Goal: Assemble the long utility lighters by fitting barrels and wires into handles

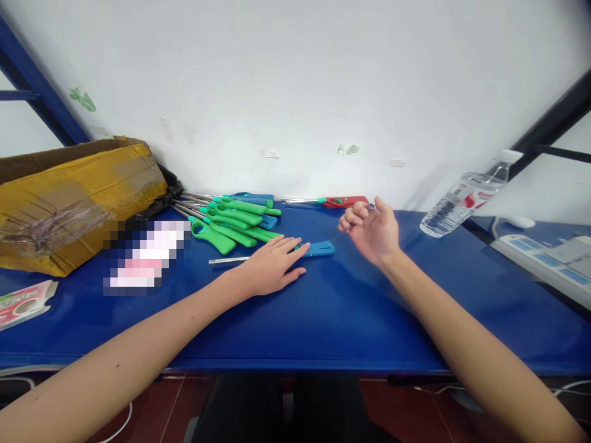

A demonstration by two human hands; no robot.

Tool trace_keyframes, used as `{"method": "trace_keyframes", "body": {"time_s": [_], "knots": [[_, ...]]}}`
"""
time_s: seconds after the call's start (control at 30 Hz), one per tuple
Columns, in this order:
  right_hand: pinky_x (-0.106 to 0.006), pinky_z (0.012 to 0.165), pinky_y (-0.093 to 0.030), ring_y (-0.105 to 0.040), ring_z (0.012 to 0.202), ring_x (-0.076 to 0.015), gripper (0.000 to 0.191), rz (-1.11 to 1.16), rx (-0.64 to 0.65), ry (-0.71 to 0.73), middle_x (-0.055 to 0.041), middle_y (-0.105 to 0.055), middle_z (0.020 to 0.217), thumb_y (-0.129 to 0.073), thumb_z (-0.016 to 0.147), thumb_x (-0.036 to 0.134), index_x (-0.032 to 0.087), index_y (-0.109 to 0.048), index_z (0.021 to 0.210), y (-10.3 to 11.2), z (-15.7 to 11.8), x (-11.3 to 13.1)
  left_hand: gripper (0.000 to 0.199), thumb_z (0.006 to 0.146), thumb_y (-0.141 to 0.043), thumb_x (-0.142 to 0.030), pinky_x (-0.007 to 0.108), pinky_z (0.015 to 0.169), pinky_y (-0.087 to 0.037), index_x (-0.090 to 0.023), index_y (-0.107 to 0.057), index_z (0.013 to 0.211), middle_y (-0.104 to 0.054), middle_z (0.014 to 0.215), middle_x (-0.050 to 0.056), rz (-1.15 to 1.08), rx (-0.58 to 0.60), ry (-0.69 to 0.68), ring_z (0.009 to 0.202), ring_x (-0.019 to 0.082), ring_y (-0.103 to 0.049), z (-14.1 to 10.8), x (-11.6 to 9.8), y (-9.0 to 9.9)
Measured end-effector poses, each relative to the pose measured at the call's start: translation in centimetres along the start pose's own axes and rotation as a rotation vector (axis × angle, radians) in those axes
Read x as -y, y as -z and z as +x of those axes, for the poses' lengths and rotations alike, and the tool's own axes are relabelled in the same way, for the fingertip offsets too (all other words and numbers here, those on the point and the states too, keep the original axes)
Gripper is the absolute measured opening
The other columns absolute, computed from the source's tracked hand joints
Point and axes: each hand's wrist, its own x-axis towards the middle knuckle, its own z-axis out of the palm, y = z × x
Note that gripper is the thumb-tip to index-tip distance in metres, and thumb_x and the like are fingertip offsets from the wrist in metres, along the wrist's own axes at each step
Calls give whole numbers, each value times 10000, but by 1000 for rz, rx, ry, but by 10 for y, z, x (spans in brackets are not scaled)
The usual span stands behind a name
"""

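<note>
My left hand (274, 266) lies flat with fingers stretched over a blue long-necked lighter (322, 248), pressing on its middle. The lighter's metal neck (227, 261) sticks out to the left and its handle end to the right; the part between is hidden under the palm. My right hand (373, 231), palm up with curled fingers, is raised just right of the handle end. A thin wire-like piece (340, 235) runs from those fingers down toward the handle. Its upper part is mostly hidden in the hand.
Several green and blue lighters (235, 218) are piled behind my left hand. A red lighter (344, 202) lies by the wall. At left stands a taped cardboard box (78, 209); at right, a tilted water bottle (466, 197) and a white device with blue panels (549, 261).
</note>
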Motion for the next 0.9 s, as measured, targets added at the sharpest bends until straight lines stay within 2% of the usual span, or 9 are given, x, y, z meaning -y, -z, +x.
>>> {"method": "trace_keyframes", "body": {"time_s": [0.1,0.23,0.3,0.4,0.53,0.67,0.8,0.9], "knots": [[-313,598,-474,-484,573,-164,473,9,-21,1,27,-365,572,-581,860,602,240,-406,610,0,0,-2,554,1045,-389,-423,464,1198,-276,-126,-389,1513,-427,1534,182,2,5,1,1419,309,-412,0,0,1],[-280,601,-471,-541,650,-147,314,35,-82,16,11,-529,714,-680,813,510,232,-553,740,-2,1,-3,532,1048,-386,-410,474,1194,-286,-142,-403,1507,-431,1533,177,-19,-8,2,1420,302,-414,0,1,1],[-269,617,-474,-557,680,-138,285,37,-104,34,15,-555,759,-725,797,482,234,-585,785,-3,1,-2,528,1048,-388,-407,476,1194,-287,-147,-405,1507,-431,1534,175,-27,-8,4,1423,302,-411,-1,1,1],[-264,623,-466,-550,675,-137,345,8,-96,35,20,-517,694,-720,820,525,227,-572,728,-4,2,-1,530,1048,-389,-407,479,1195,-287,-148,-404,1510,-430,1535,174,-27,-7,2,1427,305,-405,-1,1,1],[-289,604,-453,-466,573,-147,509,9,-53,-19,38,-355,545,-577,863,668,229,-486,622,-4,2,0,531,1049,-383,-412,484,1193,-291,-159,-395,1516,-426,1539,168,-23,-10,-6,1425,301,-409,-1,2,1],[-303,586,-441,-395,528,-149,581,47,-14,-12,40,-287,518,-489,882,714,231,-425,565,-5,0,2,526,1050,-383,-415,476,1200,-278,-179,-392,1520,-417,1548,154,-37,-1,-10,1433,286,-400,-1,3,1],[-285,604,-449,-423,544,-139,509,59,-6,-20,41,-312,531,-527,915,627,224,-495,605,-6,-1,2,516,1049,-386,-417,478,1199,-280,-189,-406,1512,-422,1546,147,-55,-15,-10,1433,280,-402,-2,4,1],[-273,613,-459,-491,591,-138,399,60,-41,-34,32,-415,591,-571,912,578,230,-581,716,-6,0,1,521,1050,-384,-418,476,1200,-278,-179,-404,1513,-422,1545,153,-44,-16,-18,1434,279,-400,-2,4,1]]}}
